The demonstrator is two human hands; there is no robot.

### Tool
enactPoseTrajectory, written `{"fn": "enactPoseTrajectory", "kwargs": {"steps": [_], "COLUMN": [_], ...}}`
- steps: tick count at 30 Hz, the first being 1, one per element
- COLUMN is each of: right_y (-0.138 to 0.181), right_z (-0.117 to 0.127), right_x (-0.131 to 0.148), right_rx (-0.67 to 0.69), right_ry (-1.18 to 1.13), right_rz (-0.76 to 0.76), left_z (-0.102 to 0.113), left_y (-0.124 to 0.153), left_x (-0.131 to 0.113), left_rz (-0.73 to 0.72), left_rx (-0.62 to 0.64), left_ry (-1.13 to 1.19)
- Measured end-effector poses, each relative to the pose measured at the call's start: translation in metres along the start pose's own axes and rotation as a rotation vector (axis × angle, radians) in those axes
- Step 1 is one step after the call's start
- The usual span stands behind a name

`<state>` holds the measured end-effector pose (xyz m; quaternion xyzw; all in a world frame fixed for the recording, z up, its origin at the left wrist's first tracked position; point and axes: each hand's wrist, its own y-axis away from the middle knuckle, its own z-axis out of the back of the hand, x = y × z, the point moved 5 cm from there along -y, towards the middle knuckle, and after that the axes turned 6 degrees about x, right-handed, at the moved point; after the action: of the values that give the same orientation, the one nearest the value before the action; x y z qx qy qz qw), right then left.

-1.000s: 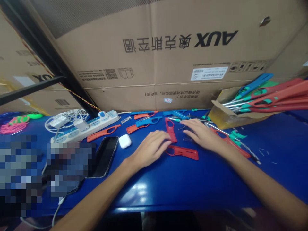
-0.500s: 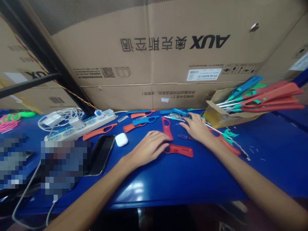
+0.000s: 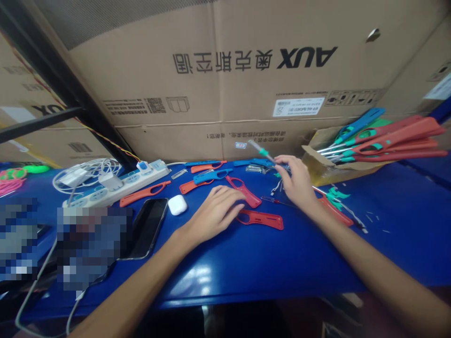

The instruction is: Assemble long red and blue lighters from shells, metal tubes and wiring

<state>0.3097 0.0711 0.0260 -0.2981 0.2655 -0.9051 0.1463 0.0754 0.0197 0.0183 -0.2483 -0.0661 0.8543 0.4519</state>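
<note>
My right hand (image 3: 294,180) pinches a clear tube with a green collar (image 3: 263,151), raised and tilted above the table's back. Thin wires hang below those fingers; whether they join the tube I cannot tell. My left hand (image 3: 219,209) rests low with fingers curved and the thumb apart. Its fingertips reach a pinkish-red lighter casing half (image 3: 251,195), which lies slanted. Just below the thumb is a second red lighter casing half (image 3: 264,219), lying flat. A thin screwdriver with a clear handle (image 3: 268,199) lies between the hands, partly hidden by my right hand.
A cardboard box (image 3: 327,173) of long lighters stands at right. Green pieces (image 3: 336,195) lie before it. Blue and orange casings (image 3: 211,176), a power strip (image 3: 116,185), a white earbud case (image 3: 177,204) and a phone (image 3: 148,227) lie left. Large cartons (image 3: 218,112) wall the back.
My right hand has risen from the parts at the back and now holds the clear tube. The pinkish-red casing half has turned to a slant under my left fingertips.
</note>
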Motion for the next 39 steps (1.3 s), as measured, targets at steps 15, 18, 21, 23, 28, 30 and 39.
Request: {"fn": "enactPoseTrajectory", "kwargs": {"steps": [15,18,21,23,28,30,39], "right_y": [-0.005,-0.002,0.001,0.002,0.003,0.001,0.002], "right_z": [0.034,0.024,0.019,0.018,0.016,0.017,0.004], "right_x": [-0.028,-0.031,-0.03,-0.028,-0.016,-0.014,-0.009], "right_rx": [0.054,0.21,0.285,0.331,0.371,0.285,0.303], "right_ry": [-0.67,-0.521,-0.42,-0.495,-0.799,-0.808,-0.963], "right_rz": [-0.337,-0.358,-0.359,-0.373,-0.366,-0.356,-0.321], "left_z": [-0.001,-0.002,-0.005,-0.006,-0.006,-0.006,-0.005], "left_y": [0.001,0.001,0.002,0.002,0.002,0.002,0.001], "left_x": [0.002,0.003,0.005,0.006,0.006,0.007,0.008], "left_rz": [0.006,0.008,0.01,0.013,0.003,0.001,0.011], "left_rx": [0.025,0.035,0.048,0.056,0.052,0.051,0.041], "left_ry": [-0.014,-0.013,-0.012,-0.011,-0.008,-0.01,-0.004]}}
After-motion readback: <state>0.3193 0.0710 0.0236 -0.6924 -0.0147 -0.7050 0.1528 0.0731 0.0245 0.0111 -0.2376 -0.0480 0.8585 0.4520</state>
